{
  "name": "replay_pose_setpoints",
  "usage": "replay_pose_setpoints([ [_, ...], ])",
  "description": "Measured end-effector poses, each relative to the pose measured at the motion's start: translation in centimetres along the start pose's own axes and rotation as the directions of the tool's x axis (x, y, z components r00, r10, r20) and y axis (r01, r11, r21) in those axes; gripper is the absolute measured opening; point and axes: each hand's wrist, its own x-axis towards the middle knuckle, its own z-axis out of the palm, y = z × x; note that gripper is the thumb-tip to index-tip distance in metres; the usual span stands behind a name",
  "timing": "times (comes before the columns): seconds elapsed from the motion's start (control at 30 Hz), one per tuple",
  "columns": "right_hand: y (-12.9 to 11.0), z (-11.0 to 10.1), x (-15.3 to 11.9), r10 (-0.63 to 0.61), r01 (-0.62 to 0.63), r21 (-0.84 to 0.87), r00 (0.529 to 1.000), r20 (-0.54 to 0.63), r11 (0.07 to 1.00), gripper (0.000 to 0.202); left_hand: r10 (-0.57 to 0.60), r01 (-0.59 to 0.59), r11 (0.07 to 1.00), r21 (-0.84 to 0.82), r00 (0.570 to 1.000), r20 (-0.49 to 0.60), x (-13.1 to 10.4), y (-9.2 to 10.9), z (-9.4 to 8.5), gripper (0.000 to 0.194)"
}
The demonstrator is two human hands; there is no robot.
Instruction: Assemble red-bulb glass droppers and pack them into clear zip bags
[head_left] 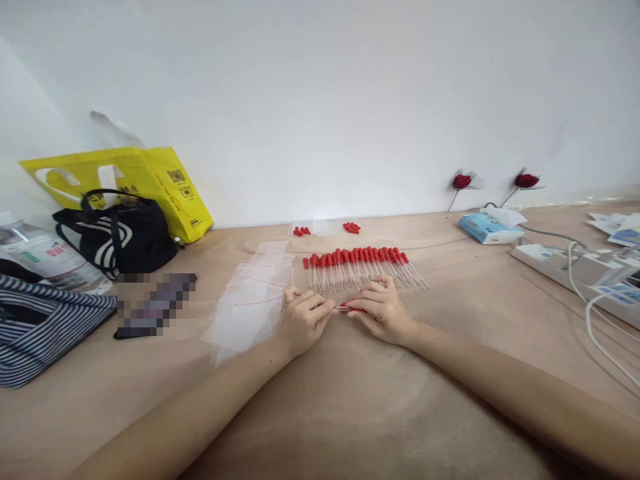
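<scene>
Both hands meet near the middle of the table. My left hand (306, 321) pinches the clear thin tube of a dropper (342, 308). On the dropper's red end, my right hand (386, 312) has its fingers closed. Just beyond the hands lies a row of several droppers (360, 256) with red bulbs pointing to the wall and clear tubes toward me. Overlapping clear plastic bags (250, 300) with red lines lie left of the row, partly behind my left hand. Near the wall are two small groups of red bulbs (301, 231) on clear bags.
At the left stand a yellow bag (185, 200), a black bag (145, 233), a large bottle and a striped bag (50, 327), with a blurred phone-like object (160, 307) nearby. At the right are a tissue pack (487, 229), power strips (555, 267), cables and two red artificial flowers.
</scene>
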Motion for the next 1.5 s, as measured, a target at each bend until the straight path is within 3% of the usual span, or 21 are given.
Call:
replay_pose_setpoints([
  [0.2, -0.3, 0.2, 0.4, 0.002, -0.003, 0.018, 0.999, 0.044, 1.000, 0.018, 0.088, -0.083, 0.991, 0.102, 0.995, -0.043, 0.0, 0.6, -0.1, 0.021],
  [0.37, -0.2, 0.2, 0.5, -0.005, 0.002, 0.024, 0.992, 0.129, 1.000, 0.018, 0.086, -0.084, 0.992, 0.096, 0.996, -0.025, 0.1, 0.4, -0.1, 0.017],
  [0.57, 0.2, -0.1, 0.2, 0.138, -0.137, -0.017, 0.989, 0.047, 0.990, 0.019, 0.028, -0.025, 0.998, 0.055, 0.998, -0.060, 0.3, 0.0, -0.1, 0.013],
  [1.2, -0.5, 0.5, 0.6, 0.145, -0.152, 0.108, 0.987, 0.066, 0.982, 0.016, 0.052, -0.050, 0.998, 0.031, 0.996, -0.077, 0.2, 0.5, 0.1, 0.020],
  [1.33, -0.3, 0.5, 0.7, 0.213, -0.220, 0.087, 0.973, 0.088, 0.972, 0.017, 0.037, -0.036, 0.998, 0.043, 0.999, -0.024, 0.6, 0.4, 0.0, 0.020],
  [1.5, 0.3, 0.3, 0.5, 0.213, -0.215, 0.038, 0.975, 0.069, 0.976, 0.021, 0.057, -0.066, 0.997, 0.043, 0.982, 0.178, 1.5, -0.2, -1.3, 0.021],
])
